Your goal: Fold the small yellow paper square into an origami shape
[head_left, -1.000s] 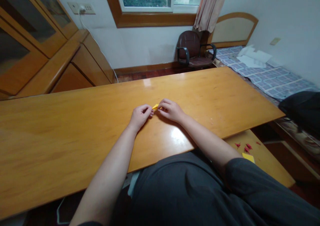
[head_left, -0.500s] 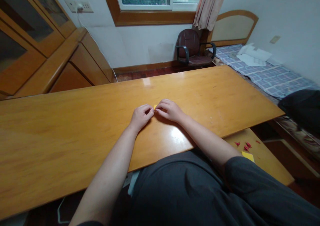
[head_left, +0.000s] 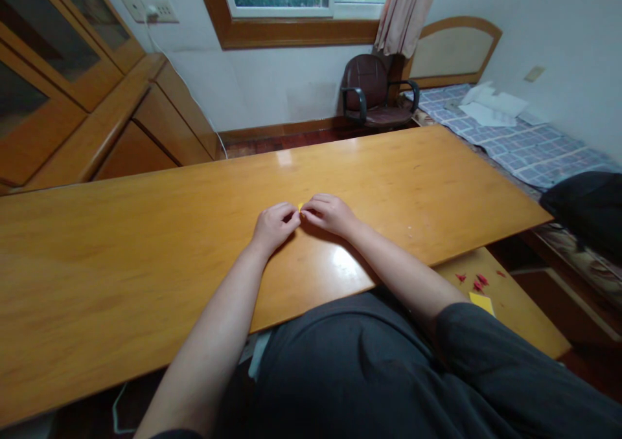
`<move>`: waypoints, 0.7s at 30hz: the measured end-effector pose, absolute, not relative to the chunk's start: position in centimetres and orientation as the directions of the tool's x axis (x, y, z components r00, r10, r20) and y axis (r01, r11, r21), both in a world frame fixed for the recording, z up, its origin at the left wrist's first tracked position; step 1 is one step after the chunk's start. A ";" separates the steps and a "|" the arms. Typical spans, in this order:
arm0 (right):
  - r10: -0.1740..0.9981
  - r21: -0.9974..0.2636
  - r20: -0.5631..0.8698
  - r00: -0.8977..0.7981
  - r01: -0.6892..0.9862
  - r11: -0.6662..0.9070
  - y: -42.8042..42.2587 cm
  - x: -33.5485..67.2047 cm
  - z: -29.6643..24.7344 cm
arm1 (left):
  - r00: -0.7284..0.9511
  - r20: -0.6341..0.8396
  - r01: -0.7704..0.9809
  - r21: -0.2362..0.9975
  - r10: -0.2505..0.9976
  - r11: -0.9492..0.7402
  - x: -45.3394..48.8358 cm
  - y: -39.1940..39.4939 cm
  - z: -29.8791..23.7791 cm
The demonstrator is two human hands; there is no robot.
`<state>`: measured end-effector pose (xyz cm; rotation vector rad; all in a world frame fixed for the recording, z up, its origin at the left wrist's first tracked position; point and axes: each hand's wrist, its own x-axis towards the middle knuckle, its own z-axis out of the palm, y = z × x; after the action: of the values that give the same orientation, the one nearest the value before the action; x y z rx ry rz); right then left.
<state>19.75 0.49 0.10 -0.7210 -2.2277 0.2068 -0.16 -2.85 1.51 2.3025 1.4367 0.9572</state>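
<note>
My left hand (head_left: 273,225) and my right hand (head_left: 330,213) meet fingertip to fingertip on the long wooden table (head_left: 146,245). Both are curled in a pinch around a small folded yellow paper (head_left: 300,206). Only a sliver of the paper shows between the fingers; the rest is hidden under them.
A lower wooden stool or side table (head_left: 510,303) at my right holds several small red paper pieces (head_left: 476,281) and a yellow paper square (head_left: 481,302). Beyond the table stand a dark chair (head_left: 372,92), a bed (head_left: 525,147) and wooden cabinets (head_left: 72,96). A black bag (head_left: 587,206) lies on the bed.
My fingers have drawn together over the yellow paper, so less of it shows now than a second ago. The hands stayed in the same spot.
</note>
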 end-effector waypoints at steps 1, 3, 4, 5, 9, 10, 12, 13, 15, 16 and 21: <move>0.561 -0.357 0.626 -0.542 0.440 0.824 0.5 19.8 0.1 | 0.295 0.395 0.702 0.529 0.870 -0.477 -0.1 -2.9 1.5; 0.563 -0.345 0.621 -0.545 0.455 0.821 0.5 19.8 0.2 | 0.301 0.397 0.706 0.519 0.867 -0.482 -0.1 -2.9 1.5; 0.563 -0.337 0.619 -0.548 0.461 0.820 0.5 19.8 0.2 | 0.305 0.397 0.707 0.515 0.866 -0.485 -0.1 -2.9 1.5; 0.563 -0.331 0.617 -0.550 0.467 0.820 0.5 19.8 0.2 | 0.307 0.397 0.709 0.511 0.865 -0.486 -0.1 -2.9 1.5; 0.565 -0.320 0.609 -0.556 0.480 0.817 0.5 19.9 0.2 | 0.305 0.394 0.716 0.505 0.867 -0.481 -0.1 -2.9 1.5; 0.564 -0.318 0.608 -0.558 0.480 0.818 0.5 19.9 0.2 | 0.304 0.394 0.717 0.505 0.868 -0.480 -0.1 -2.9 1.5; 0.564 -0.317 0.606 -0.561 0.480 0.818 0.4 19.9 0.2 | 0.306 0.391 0.720 0.501 0.868 -0.480 -0.1 -2.8 1.5; 0.565 -0.319 0.604 -0.562 0.480 0.818 0.4 19.9 0.3 | 0.307 0.391 0.722 0.498 0.868 -0.479 -0.2 -2.8 1.5; 0.570 -0.327 0.598 -0.563 0.478 0.815 0.3 19.9 0.3 | 0.308 0.389 0.728 0.491 0.868 -0.479 -0.2 -2.8 1.4; 0.572 -0.331 0.596 -0.564 0.477 0.814 0.3 19.8 0.4 | 0.309 0.389 0.730 0.488 0.868 -0.478 -0.2 -2.8 1.4; 0.572 -0.315 0.592 -0.568 0.490 0.813 0.2 19.8 0.4 | 0.327 0.390 0.742 0.458 0.861 -0.490 -0.3 -2.7 1.2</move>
<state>19.78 0.22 0.37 -0.7768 -2.2831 0.1482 -0.26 -2.75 1.17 2.3923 1.4654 0.8922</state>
